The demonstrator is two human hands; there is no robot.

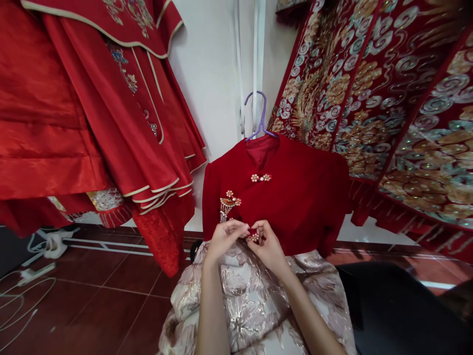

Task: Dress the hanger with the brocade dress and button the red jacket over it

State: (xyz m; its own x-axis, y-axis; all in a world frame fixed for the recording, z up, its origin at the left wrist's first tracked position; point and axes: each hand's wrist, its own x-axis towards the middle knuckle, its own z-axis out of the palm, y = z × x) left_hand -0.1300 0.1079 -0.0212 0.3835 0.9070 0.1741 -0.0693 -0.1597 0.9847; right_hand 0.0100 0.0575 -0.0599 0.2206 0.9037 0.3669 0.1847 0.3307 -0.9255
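A short red jacket (291,192) hangs on a purple hanger (262,113) in front of me, above a pale skirt (240,291) with a shiny floral pattern. My right hand (268,246) is closed at the jacket's lower front, its fingers around a flower-shaped button fastener (253,238). Thumb and fingers of my left hand (227,236) pinch together just beside it; what lies between them is too small to make out. Higher up, another beaded button fastener (260,178) sits below the neckline. A beaded fan-shaped brooch (228,202) with dangling strands is on the jacket's left side.
Red garments with pale trim (121,108) hang at the left. An embroidered red garment (369,98) hangs at the right, above a black surface (406,305). White cables (29,301) and a pale shoe (55,245) lie low at the left, by a metal rail (121,246).
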